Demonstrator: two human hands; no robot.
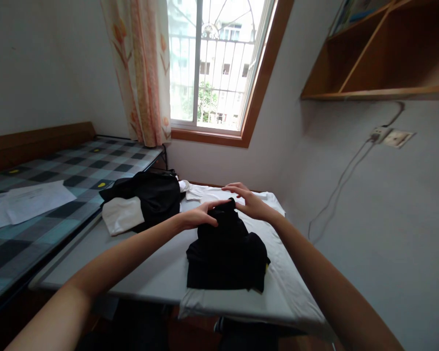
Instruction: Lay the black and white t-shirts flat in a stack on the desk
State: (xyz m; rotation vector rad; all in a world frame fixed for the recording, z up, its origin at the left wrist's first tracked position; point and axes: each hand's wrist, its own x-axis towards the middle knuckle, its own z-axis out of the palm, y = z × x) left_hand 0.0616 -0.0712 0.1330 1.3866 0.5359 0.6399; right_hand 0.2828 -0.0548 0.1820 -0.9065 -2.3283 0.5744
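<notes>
A black garment (227, 256), partly folded, lies on a white garment (278, 273) spread over the grey table (146, 273). My left hand (199, 216) grips the far left edge of the black garment, fingers curled on the cloth. My right hand (247, 200) rests at its far right edge with fingers stretched out and spread, touching the fabric.
A pile of black and white clothes (139, 202) lies at the table's far left. A bed with a checked cover (58, 180) and papers (25, 200) stands on the left. Window (212, 63), curtain (142, 73), wooden shelf (380, 53) and a wall socket with cable (388, 136) surround the table.
</notes>
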